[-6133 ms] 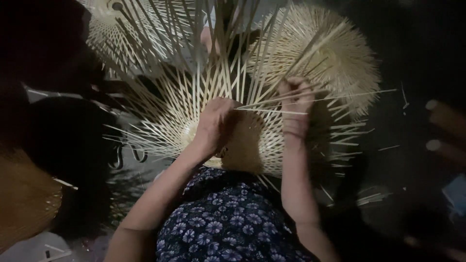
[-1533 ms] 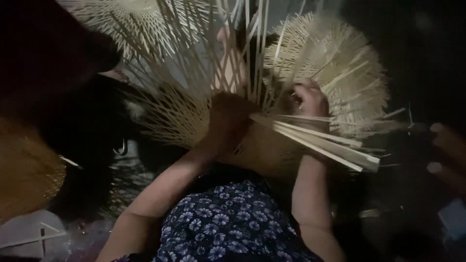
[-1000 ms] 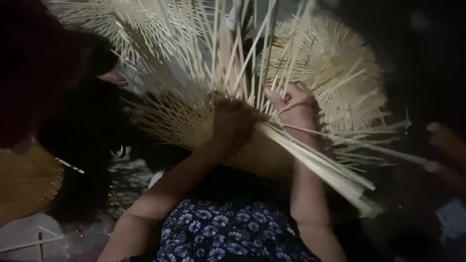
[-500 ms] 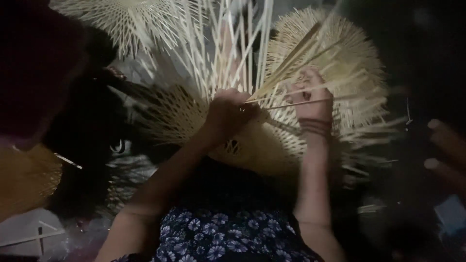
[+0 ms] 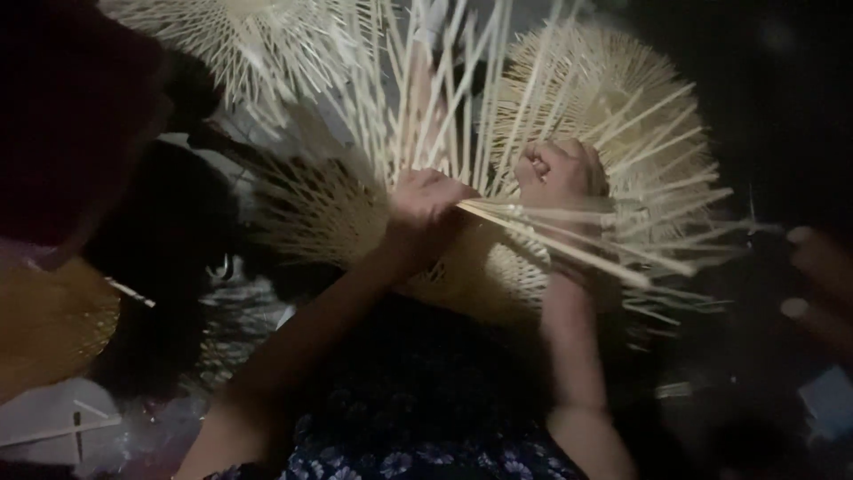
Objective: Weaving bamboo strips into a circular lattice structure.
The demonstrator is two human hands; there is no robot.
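While the woven bamboo piece (image 5: 498, 276) rests against the person's lap at the centre of the view, its loose pale strips fan out toward twelve, two and three o'clock. The left hand (image 5: 426, 203) is closed down on the woven middle, pinching a bundle of bamboo strips (image 5: 577, 244) where they leave the weave. The right hand (image 5: 562, 169) is curled into a fist just at its two o'clock, seemingly gripping one or more upright strips, though blur hides exactly which.

I judge the piece light and springy: thin flat splints that bend easily along their length but would crease or snap if folded sharply, and whose edges may splinter. The free ends whip about, so a hold close to the woven core, where strips cross and lock, looks steadier than one near the tips. The smooth strips probably slide against each other unless pinched firmly.

Another fanned bamboo frame (image 5: 240, 36) lies at eleven o'clock, and a rounder one (image 5: 613, 89) at one o'clock behind the right hand. A yellowish woven disc (image 5: 53, 320) sits at eight o'clock. Someone else's fingers (image 5: 813, 271) show at the three o'clock edge.
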